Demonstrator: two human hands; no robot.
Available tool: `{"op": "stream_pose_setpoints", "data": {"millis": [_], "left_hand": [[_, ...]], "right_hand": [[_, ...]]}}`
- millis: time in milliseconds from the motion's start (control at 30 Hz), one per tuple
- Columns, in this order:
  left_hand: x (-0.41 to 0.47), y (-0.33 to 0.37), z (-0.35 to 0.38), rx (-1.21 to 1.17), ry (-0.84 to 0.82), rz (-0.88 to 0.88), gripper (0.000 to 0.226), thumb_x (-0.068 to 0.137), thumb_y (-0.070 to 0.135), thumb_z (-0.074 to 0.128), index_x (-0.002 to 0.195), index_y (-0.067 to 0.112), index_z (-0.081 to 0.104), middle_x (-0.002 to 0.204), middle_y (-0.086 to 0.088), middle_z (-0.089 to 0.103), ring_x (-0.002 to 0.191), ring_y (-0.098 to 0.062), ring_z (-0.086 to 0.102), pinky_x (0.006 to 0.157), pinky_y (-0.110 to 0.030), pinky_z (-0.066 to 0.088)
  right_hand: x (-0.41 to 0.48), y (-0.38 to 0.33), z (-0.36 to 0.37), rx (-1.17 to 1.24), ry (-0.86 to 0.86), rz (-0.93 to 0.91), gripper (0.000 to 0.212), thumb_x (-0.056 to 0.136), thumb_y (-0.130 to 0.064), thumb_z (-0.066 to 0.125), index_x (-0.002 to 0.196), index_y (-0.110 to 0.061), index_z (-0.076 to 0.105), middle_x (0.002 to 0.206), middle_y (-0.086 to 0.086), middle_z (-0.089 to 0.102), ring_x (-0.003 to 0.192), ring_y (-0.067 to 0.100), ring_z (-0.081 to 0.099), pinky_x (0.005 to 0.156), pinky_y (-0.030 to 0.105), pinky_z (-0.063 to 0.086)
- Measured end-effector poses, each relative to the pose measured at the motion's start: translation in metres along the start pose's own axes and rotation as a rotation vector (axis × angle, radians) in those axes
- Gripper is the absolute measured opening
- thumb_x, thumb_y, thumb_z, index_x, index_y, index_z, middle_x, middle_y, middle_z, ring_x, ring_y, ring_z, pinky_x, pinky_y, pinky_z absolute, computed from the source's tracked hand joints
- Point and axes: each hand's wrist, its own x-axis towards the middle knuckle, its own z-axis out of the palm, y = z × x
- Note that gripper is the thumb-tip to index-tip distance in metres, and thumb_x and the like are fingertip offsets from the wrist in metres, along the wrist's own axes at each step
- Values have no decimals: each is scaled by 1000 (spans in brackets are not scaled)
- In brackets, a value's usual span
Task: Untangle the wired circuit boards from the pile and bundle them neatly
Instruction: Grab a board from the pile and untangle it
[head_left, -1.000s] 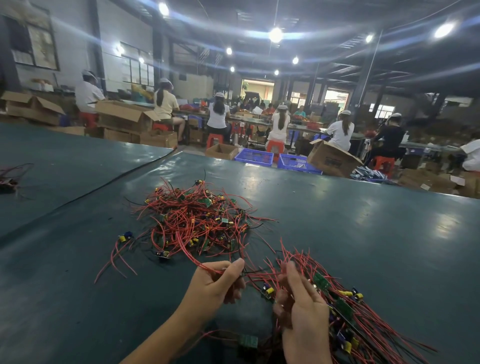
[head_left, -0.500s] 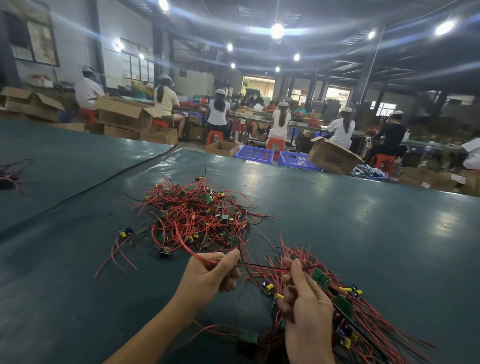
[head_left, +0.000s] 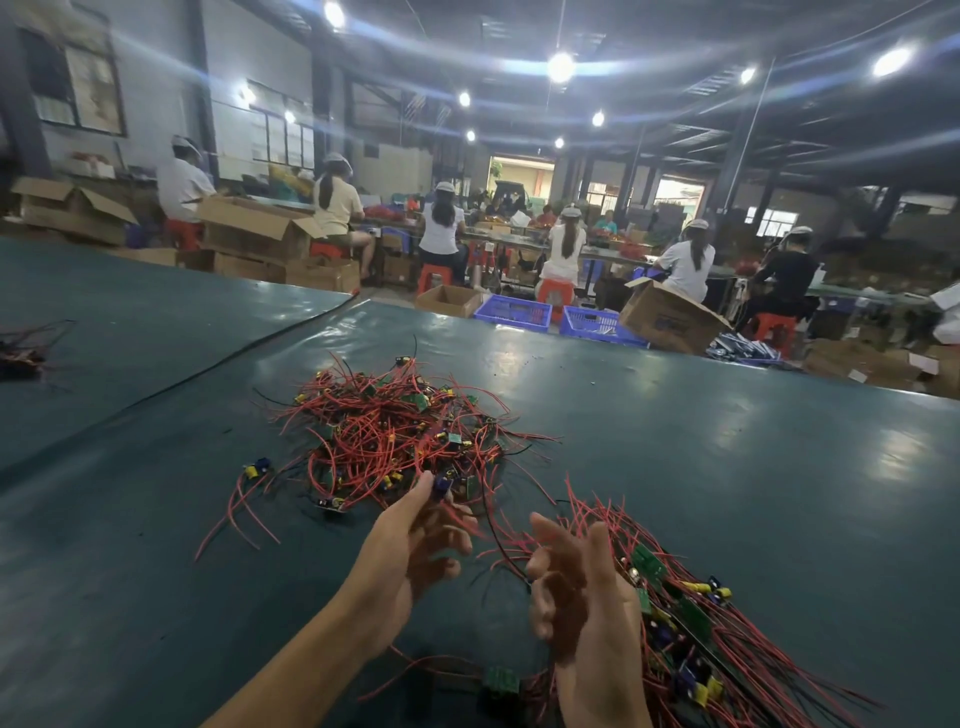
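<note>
A person's 2 bare hands reach over a dark green table (head_left: 727, 467) in a busy workshop. In the middle of the table lies a tangled pile (head_left: 400, 436) of small green circuit boards with red and black wires.

The left hand (head_left: 415, 551) reaches to the near edge of that pile, its thumb tip just beside a blue component (head_left: 442, 484). Red wires run among its blurred fingers, and it cannot be told whether they pinch anything. The right hand (head_left: 582, 613) stands upright just beside it, palm facing left, fingers apart and loosely bent, curled round nothing.

Against the right hand's outer side lies a second heap (head_left: 691, 623), its boards gathered together and its red wires fanning toward the lower right. 1 loose board (head_left: 255, 467) with a yellow part lies apart, left of the pile.

Beyond the table's far edge stand 2 blue crates (head_left: 514, 313) and cardboard boxes (head_left: 670, 319). Workers (head_left: 444, 228) sit on red stools (head_left: 434, 275) at long benches, backs turned.
</note>
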Motion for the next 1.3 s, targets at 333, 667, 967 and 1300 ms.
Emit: {"op": "stream_pose_setpoints", "data": {"millis": [333, 667, 967, 1300], "left_hand": [[-15, -8, 14, 258, -312, -277, 21, 71, 30, 64, 59, 12, 64, 52, 1, 53, 45, -11, 49, 48, -22, 41], [-17, -6, 14, 456, -411, -50, 28, 82, 38, 70, 61, 19, 68, 60, -1, 62, 54, -11, 59, 57, -20, 46], [-9, -2, 4, 431, -281, 42, 35, 70, 51, 70, 58, 20, 64, 57, -5, 60, 51, -13, 53, 53, -22, 41], [-15, -4, 16, 467, -369, 36, 26, 81, 29, 64, 57, 19, 68, 59, -4, 61, 54, -14, 57, 56, -21, 43]], "right_hand": [[-2, 9, 7, -230, -57, 166, 32, 66, -38, 69, 79, -10, 80, 64, 9, 70, 60, 17, 67, 60, 28, 55], [5, 0, -3, -55, 319, 201, 21, 76, -23, 73, 78, -3, 77, 53, 2, 59, 40, 9, 47, 39, 20, 41], [12, -9, -20, 92, 379, 108, 29, 75, -35, 70, 79, -6, 69, 56, -2, 46, 36, 5, 26, 31, 17, 24], [8, 6, -2, -164, 231, 199, 20, 80, -27, 72, 67, -14, 78, 52, 0, 58, 41, 9, 50, 41, 20, 42]]}}
